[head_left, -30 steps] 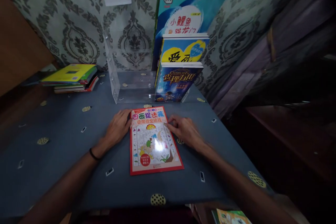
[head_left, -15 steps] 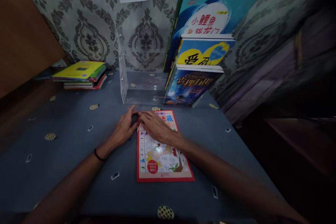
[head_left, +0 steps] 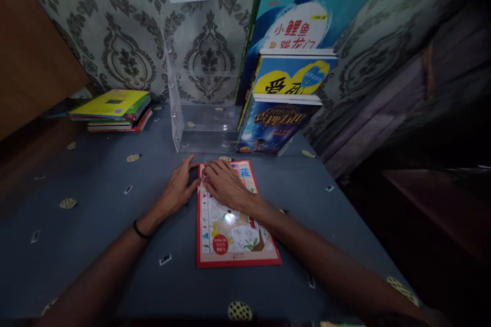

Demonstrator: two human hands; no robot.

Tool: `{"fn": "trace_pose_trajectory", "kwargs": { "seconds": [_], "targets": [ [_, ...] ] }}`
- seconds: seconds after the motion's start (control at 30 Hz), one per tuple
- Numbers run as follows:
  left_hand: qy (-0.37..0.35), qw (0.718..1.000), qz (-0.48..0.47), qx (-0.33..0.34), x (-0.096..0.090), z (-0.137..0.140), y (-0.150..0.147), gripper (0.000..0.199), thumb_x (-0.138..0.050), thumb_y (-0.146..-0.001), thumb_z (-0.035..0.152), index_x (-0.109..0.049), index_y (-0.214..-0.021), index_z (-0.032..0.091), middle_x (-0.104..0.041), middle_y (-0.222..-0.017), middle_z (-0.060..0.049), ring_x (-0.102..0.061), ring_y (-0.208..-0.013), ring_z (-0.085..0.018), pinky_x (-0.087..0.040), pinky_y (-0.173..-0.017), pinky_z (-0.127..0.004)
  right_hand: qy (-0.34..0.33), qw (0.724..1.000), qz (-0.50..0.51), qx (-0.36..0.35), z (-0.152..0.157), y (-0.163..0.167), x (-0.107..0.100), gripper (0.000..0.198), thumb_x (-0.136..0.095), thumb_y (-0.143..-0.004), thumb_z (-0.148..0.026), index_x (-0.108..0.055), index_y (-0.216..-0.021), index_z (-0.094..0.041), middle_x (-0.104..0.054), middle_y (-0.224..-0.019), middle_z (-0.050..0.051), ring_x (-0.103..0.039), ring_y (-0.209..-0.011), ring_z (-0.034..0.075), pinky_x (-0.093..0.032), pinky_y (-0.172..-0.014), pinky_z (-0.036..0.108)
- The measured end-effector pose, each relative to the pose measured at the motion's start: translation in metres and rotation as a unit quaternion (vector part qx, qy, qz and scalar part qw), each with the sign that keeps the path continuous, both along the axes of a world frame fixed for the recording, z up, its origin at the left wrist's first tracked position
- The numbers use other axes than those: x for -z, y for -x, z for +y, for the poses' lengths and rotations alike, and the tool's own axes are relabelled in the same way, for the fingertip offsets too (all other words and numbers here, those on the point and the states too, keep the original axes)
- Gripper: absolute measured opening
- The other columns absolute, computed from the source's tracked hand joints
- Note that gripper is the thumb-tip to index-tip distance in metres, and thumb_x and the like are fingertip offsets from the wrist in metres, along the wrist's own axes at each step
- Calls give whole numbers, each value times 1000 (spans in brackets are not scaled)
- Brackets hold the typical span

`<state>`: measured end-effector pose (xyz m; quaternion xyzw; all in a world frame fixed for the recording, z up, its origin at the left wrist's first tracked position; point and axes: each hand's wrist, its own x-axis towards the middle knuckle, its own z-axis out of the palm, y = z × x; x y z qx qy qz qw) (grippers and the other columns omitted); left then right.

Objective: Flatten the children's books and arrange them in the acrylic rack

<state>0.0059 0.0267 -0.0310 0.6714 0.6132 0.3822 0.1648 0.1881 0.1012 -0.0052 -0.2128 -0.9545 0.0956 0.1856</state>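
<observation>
The red-bordered activity book point(head_left: 236, 219) lies flat on the blue tablecloth point(head_left: 95, 214), just in front of the clear acrylic rack point(head_left: 203, 122). You can expect it to be thin, light and floppy (a glossy cover, likely slick), so take it by the spine edge or a corner. Your left hand point(head_left: 177, 191) rests open beside its top-left corner; your right hand point(head_left: 226, 184) lies flat and open on the cover, gripping nothing, with the 2 hands' fingertips meeting.

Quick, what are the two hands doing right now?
Left hand: open, flat on the table, fingertips at the left edge of the red activity book.
Right hand: open, palm down on the book's top, gripping nothing.
</observation>
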Motion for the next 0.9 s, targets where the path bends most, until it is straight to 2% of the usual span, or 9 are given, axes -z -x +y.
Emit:
{"fn": "trace_pose_trajectory", "kwargs": {
  "seconds": [0.17, 0.37, 0.53, 0.73, 0.9],
  "targets": [
    [2, 1000, 2, -4, -1, 0, 0, 62, -58, -91, 26, -33, -148, 18, -63, -136, -14, -58, -130, -28, -43, -112, -51, 13, 1000, 0, -6, 1, -5, -4, 17, -54, -99, -25, -60, -112, -17, -65, -127, 16, -55, -119, 30, -42, -105, 48],
    [7, 1000, 8, -4, -2, -1, 0, 61, -57, -92, 28, -34, -147, 17, -64, -135, -15, -57, -130, -28, -43, -112, -51, 23, 998, -10, 57, -1, -20, -7, 17, -55, -99, -24, -62, -113, -17, -69, -122, 16, -56, -118, 31, -42, -102, 49],
    [9, 1000, 17, -6, -2, 0, 0, 60, -56, -93, 28, -33, -148, 17, -63, -137, -15, -56, -131, -29, -43, -112, -51, 47, 998, 9, 37, 6, -30, -3, 24, -59, -96, -23, -62, -118, -15, -67, -129, 15, -55, -123, 29, -41, -106, 46],
    [12, 1000, 22, -6, -4, -1, -1, 59, -55, -94, 31, -34, -147, 16, -64, -136, -16, -57, -131, -29, -44, -111, -51, 40, 993, 28, 111, 17, -58, 4, 21, -50, -99, -22, -64, -114, -18, -73, -116, 13, -62, -110, 28, -43, -100, 45],
    [14, 1000, 24, -8, -5, -2, -1, 59, -55, -94, 32, -34, -147, 17, -63, -137, -15, -57, -132, -28, -43, -112, -51, 79, 989, 83, 91, 25, -78, 13, 27, -50, -97, -25, -63, -120, -18, -70, -124, 13, -61, -115, 28, -44, -102, 47]
  ]
}}
